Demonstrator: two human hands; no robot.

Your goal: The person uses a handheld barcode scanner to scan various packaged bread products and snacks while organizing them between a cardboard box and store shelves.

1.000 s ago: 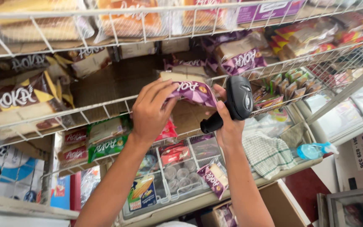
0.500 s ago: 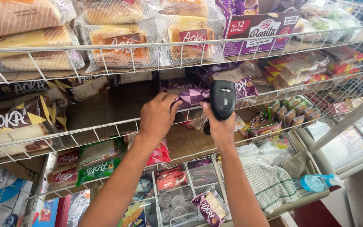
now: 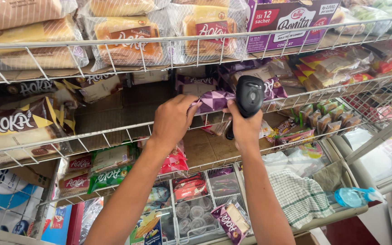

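My left hand grips one end of a purple patterned snack packet at the middle wire shelf. My right hand is closed around the handle of a black barcode scanner, whose head sits right beside the packet's other end. More purple packets lie on the shelf just behind the scanner. Both forearms reach up from the bottom of the view.
The top wire shelf holds wrapped cakes and a purple carton. Brown snack packs lie at the left, red and green packs below. A checked cloth and blue spray bottle rest at lower right.
Both hands have risen slightly toward the middle shelf, still together. The scanner stays against the purple packet, and the view has tilted upward to show more of the top shelf.
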